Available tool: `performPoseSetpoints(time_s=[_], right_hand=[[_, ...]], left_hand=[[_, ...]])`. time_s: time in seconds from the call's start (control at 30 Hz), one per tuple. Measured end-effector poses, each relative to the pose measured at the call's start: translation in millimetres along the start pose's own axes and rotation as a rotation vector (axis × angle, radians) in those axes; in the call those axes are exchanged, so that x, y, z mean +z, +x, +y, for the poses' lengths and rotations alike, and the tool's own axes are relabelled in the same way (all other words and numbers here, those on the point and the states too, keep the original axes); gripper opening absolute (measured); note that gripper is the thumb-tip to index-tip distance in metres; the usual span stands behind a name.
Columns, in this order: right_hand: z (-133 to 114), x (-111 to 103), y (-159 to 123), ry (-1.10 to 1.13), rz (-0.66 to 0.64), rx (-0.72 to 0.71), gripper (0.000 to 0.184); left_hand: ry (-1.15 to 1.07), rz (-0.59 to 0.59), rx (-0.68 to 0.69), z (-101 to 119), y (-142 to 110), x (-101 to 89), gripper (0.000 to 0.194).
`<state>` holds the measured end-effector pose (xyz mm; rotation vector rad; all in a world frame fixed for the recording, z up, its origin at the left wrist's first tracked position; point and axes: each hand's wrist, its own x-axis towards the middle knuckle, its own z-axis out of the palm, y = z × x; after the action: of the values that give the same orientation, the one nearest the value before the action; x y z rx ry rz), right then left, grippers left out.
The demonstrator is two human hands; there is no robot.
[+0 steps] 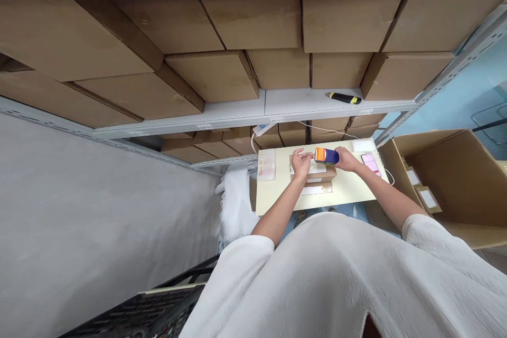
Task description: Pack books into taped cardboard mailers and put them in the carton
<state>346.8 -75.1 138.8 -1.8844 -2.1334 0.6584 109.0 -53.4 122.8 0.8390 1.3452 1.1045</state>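
Observation:
My right hand (347,159) is closed around the dark blue end of an orange and dark blue tape dispenser (325,156). The dispenser is held sideways above a small cardboard box (327,175) on a pale yellow tabletop (348,190). My left hand (301,163) is at the dispenser's orange end, its fingers bent and pinched together; what they hold is too small to make out. A white label shows on top of the box, partly covered by the dispenser. A flat strip with a white label (312,190) lies in front of the box.
To the right, a phone (371,165) and a white pad (363,145) lie on the tabletop; a clear packet (266,164) lies left. A large open carton (455,179) stands right. Shelves with cardboard boxes (253,16) rise behind, with a utility knife (344,98) on one shelf.

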Motion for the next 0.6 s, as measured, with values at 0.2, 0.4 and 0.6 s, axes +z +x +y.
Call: performPoseSetpoints(time_s=[0.2,0.4,0.6], right_hand=[[-17,-5,-4,0.078,-0.037,0.027,0.033],[-38,-16,-3,-0.006,-0.109,-0.027,0.034],[-56,-16,6,-0.028,-0.161,-0.07,0.033]], left_hand=[[-0.049,0.115,0.0,-8,5,-3.8,0.046],[-0.021,0.109,0.067,-17,8,-24.1,0.045],[-0.082,0.161,0.049,-19,12,-44.0,0.045]])
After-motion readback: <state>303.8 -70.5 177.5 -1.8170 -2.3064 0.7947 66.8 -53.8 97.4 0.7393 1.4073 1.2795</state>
